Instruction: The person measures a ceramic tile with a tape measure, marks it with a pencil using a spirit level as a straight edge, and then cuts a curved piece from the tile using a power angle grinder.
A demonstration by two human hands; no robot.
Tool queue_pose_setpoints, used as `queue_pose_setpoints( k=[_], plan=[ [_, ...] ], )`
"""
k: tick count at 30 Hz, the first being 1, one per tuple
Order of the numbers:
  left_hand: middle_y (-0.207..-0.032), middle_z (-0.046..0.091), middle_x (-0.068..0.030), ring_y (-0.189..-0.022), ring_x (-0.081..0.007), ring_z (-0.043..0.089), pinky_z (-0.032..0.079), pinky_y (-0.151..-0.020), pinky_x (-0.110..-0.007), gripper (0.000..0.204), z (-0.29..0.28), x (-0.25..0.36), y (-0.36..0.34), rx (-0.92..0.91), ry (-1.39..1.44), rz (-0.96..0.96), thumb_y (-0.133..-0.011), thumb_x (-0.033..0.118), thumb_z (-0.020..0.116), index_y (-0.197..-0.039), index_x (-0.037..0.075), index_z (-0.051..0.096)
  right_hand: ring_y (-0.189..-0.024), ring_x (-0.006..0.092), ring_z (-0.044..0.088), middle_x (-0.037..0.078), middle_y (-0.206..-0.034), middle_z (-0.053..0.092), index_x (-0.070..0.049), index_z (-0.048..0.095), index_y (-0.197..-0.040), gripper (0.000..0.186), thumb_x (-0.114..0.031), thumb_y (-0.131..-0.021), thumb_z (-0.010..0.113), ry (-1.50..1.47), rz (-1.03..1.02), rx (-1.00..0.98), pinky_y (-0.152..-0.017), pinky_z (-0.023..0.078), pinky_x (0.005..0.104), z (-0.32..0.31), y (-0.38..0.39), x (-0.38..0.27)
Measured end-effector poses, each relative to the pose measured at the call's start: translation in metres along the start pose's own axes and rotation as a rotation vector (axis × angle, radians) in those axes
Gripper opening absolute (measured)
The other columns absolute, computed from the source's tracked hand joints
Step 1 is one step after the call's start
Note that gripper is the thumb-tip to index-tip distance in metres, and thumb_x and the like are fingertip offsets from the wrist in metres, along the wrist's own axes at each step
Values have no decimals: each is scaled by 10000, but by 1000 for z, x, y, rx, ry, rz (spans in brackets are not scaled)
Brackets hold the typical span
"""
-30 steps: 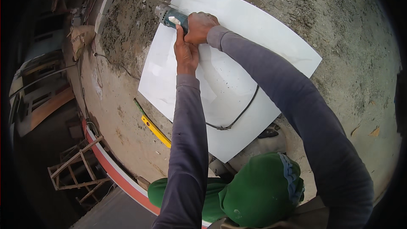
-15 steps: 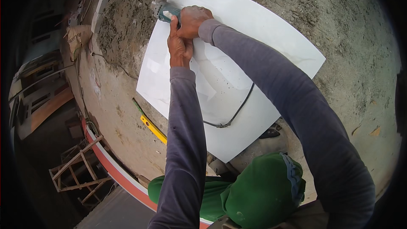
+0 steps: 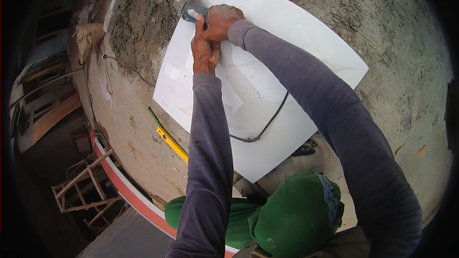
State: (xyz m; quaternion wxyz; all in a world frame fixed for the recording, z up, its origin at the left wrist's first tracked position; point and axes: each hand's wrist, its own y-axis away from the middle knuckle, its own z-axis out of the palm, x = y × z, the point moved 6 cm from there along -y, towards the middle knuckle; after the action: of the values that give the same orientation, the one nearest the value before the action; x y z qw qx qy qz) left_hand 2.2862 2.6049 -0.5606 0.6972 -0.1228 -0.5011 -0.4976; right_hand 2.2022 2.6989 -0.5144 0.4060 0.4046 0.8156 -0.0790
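Observation:
A teal angle grinder with a disc at its front lies over the upper-left edge of a large white tile with faint grey veining. My right hand is closed around the grinder's body. Below it my left hand also grips the tool, thumb pointing up along its side. A black cord crosses the tile in a bend between my forearms. Dark specks and lighter patches show on the tile's surface.
A yellow level lies left of the tile on dusty concrete. Rough mortar, a sack and cables are farther left. A red-and-white edge borders a darker area with a wooden frame. My green-clad legs are at the bottom.
Both hands and the grinder have moved slightly toward the top of the view along the tile. The grip looks the same.

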Motion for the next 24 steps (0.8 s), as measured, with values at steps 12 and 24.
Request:
queue_pose_setpoints(
  k=[12,24],
  plan=[
    [-1458,621,-132,-1318,-246,654,546,-1166,-399,563,-1,-1,-2,-24,-61,-44,-1138,411,596,-1547,46,465,-1139,313,780,155,-1192,805,-93,816,-1179,545,-507,-826,789,31,45,-38,-1013,606,442,-5,5,-4],
    [-1323,701,-151,-1142,-237,743,654,-993,-360,597,-1,1,-3,-20,21,-13,-1044,364,770,-1404,-63,559,-1041,361,795,200,-1096,810,-8,807,-1094,565,-487,-796,775,-2,10,8,-942,630,473,-4,1,-2]
  ],
)
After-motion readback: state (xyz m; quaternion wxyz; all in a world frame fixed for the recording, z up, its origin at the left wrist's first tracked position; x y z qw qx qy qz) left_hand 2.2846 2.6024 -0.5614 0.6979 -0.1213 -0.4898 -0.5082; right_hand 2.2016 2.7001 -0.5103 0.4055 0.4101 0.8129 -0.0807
